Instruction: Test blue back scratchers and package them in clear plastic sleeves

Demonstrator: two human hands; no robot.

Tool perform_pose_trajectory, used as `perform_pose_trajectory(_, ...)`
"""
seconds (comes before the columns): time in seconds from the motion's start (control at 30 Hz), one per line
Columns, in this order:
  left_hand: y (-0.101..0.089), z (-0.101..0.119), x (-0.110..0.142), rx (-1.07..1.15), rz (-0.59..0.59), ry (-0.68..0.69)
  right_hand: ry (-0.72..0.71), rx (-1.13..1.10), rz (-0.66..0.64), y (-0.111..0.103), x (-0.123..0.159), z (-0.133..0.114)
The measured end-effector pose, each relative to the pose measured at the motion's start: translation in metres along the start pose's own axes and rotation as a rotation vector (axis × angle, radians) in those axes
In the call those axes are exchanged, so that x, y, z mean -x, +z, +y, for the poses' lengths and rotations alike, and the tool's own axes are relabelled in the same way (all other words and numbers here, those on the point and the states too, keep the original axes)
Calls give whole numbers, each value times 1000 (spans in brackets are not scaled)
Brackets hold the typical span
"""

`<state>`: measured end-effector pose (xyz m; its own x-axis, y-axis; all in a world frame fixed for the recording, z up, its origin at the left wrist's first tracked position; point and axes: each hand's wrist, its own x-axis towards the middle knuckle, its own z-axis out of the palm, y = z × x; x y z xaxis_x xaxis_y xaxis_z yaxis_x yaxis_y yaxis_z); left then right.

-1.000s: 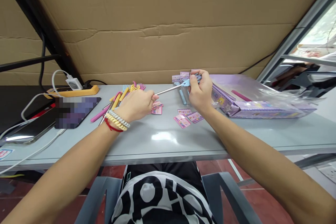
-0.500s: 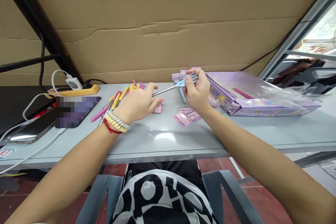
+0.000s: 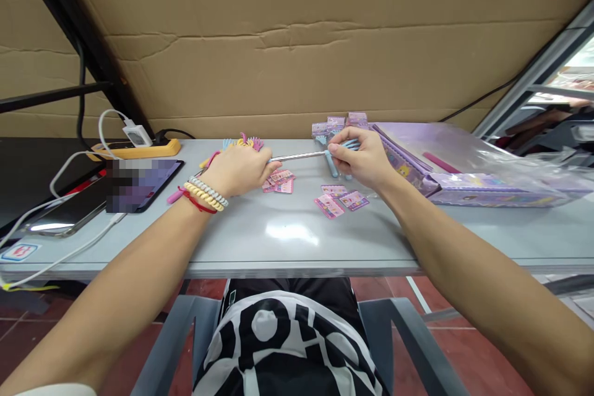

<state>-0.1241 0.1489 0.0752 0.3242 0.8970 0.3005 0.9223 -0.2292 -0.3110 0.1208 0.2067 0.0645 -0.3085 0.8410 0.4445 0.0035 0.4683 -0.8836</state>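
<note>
A telescopic back scratcher with a blue hand-shaped head and a metal rod stretches level between my two hands. My left hand is closed round its handle end, which the fingers mostly hide. At the other end my right hand pinches the rod close to the blue head. Just behind the right hand lie more blue back scratchers. Pink, yellow and blue back scratchers are piled behind my left hand, partly covered by it. Small pink printed cards rest near the left fingers, and other cards lie below my right hand.
A purple box with clear plastic wrap and a pink stick stands on the right. Stacked cards sit against the cardboard wall. At the left are two phones, white cables and a yellow power strip.
My left hand has closed round the handle end of the back scratcher; it was open beside the rod. My right hand's grip has shifted from the blue head toward the rod. The view has shifted slightly.
</note>
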Motion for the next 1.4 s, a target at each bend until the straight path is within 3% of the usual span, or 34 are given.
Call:
perform_pose_trajectory(0.1,-8,10,3,-17,7,-5,-71,-9,9,4,4,-1)
perform_pose_trajectory(0.2,-14,22,6,-19,11,33,-122,37,-64,16,11,-4)
perform_pose_trajectory(0.37,-12,34,7,-5,40,100,-150,75,-106,28,17,-3)
perform_pose_trajectory(0.53,-2,30,3,18,8,117,-96,183,-164,25,11,5)
perform_pose_trajectory(0.8,7,19,-4,219,7,87,-356,614,-128,11,3,9)
perform_pose_trajectory(1.13,17,-6,-6,416,-6,-48,-321,647,83,-18,-5,13)
perform_pose_trajectory(1.3,18,2,-6,400,22,16,-259,617,39,-12,-1,6)
perform_pose_trajectory(1.4,19,13,-6,411,92,73,-125,505,-81,-1,3,5)
